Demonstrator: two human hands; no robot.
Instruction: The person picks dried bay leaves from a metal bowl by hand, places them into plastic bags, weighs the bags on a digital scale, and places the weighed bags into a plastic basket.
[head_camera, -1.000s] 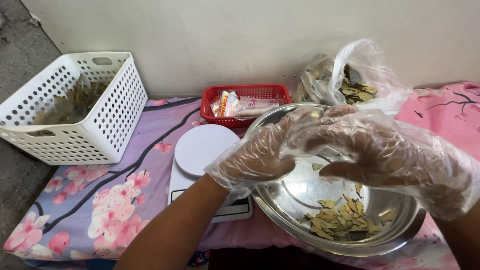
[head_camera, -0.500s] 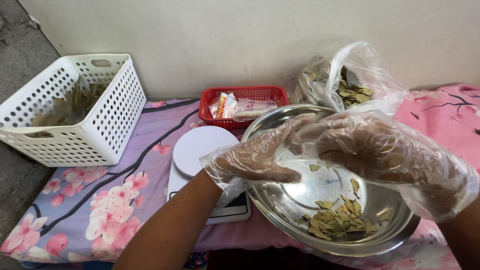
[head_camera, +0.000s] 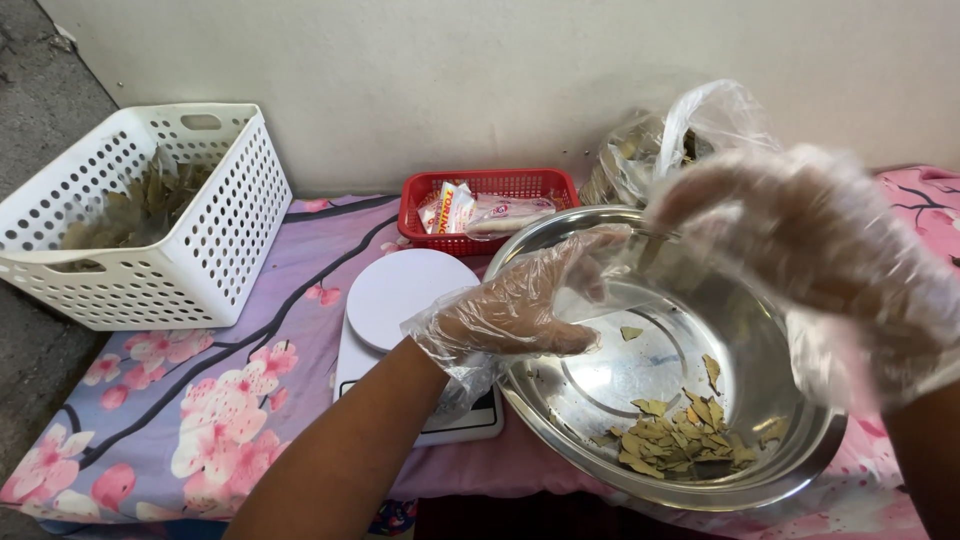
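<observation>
A white perforated basket holding dried leaves sat at the far left corner of the table, and a small red basket with sealed packets stood against the wall at the table's far edge. Just right of it, a clear plastic bag of dried leaves leaned by the wall, partly hidden behind the right hand. A white kitchen scale with a round platform rested near the table's front edge, its right side tucked under the rim of the steel bowl. The bowl lay at the front edge, tilted toward the camera, with dried bay leaves gathered in its lower front part and a few scattered higher up. The left hand, in a loose clear plastic glove, reached over the bowl's left rim with its fingers stretched together and pointing right; whether it gripped anything could not be told. The right hand, also gloved and blurred, hovered above the bowl's far right side, fingers curled downward, seeming to pinch a leaf, though that was unclear. The table wore a purple and pink cloth printed with blossoms, against a plain pale wall, with grey floor at the left.
</observation>
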